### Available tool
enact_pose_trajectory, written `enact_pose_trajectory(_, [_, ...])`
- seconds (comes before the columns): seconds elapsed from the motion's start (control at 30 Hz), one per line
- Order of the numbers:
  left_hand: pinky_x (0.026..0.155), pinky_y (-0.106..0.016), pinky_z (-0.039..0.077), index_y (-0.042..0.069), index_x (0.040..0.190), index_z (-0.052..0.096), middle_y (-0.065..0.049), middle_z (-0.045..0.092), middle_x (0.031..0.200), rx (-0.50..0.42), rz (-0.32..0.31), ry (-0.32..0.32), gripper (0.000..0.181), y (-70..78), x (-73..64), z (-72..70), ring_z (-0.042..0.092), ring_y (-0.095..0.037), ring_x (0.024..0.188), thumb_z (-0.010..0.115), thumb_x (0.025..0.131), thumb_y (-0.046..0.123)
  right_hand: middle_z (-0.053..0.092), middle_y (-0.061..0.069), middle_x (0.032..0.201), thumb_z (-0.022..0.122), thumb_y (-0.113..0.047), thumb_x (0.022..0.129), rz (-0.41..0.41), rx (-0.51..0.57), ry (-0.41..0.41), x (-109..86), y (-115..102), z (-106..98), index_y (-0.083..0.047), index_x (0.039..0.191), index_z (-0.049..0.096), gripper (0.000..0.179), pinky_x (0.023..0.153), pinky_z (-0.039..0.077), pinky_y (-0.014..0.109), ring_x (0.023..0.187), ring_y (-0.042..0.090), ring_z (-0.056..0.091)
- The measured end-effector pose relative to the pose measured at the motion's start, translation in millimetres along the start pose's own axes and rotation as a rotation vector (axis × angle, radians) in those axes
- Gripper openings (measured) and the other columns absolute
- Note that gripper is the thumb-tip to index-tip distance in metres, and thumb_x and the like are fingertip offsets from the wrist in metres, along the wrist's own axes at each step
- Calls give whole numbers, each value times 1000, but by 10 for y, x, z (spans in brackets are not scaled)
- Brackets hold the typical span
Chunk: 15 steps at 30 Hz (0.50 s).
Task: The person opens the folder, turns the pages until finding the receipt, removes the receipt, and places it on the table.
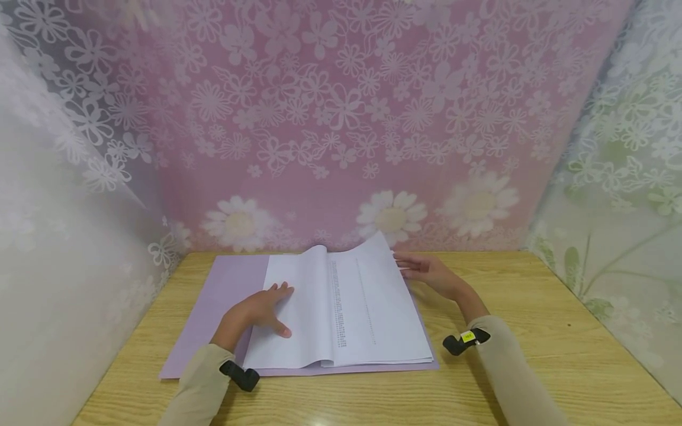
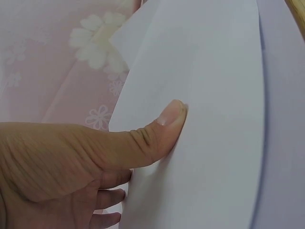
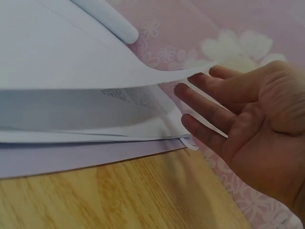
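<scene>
A lilac folder (image 1: 234,284) lies opened flat on the table, with white printed sheets inside. One sheet (image 1: 373,296) on the right curves upward at its far corner; its printed lines face up. On the left-hand page (image 1: 303,331) rests my left hand (image 1: 261,307), fingers spread; its thumb (image 2: 172,119) lies on the blank paper in the left wrist view. At the lifted corner is my right hand (image 1: 428,275). The right wrist view shows its fairly straight fingers (image 3: 205,105) touching the raised sheet's corner from below, with other sheets lower down.
Everything lies on a wood-grain table (image 1: 495,307). A pink floral sheet (image 1: 341,148) hangs behind the table's back edge, and pale floral sheets hang at both sides. Black straps with small devices (image 1: 240,376) sit on both wrists, over beige sleeves.
</scene>
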<state>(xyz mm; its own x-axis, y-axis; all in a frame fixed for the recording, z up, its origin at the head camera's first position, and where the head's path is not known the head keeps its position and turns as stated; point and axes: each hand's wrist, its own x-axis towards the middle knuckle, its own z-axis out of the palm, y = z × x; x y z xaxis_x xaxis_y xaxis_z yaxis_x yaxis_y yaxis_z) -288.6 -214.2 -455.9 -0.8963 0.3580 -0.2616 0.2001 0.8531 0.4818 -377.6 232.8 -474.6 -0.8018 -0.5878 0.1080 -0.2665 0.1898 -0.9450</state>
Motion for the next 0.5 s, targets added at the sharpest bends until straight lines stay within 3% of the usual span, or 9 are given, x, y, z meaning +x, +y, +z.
enact_pose_trajectory(0.23, [121,-65,25,9,160,34,-16,23,169,8,0,7,113,-13,8,22,17,-43,156,94,68,37,40,18,161,69,-6,96,48,2,-61,-33,-20,34,-13,157,42,67,105,52,27,142,30,50])
enact_pose_trajectory(0.5, [122,-64,24,9,160,34,-16,23,169,5,-7,5,112,22,-13,-1,16,-42,157,94,69,36,30,21,165,58,-2,102,-52,30,-212,-25,-58,64,-8,160,34,63,110,48,28,145,46,41])
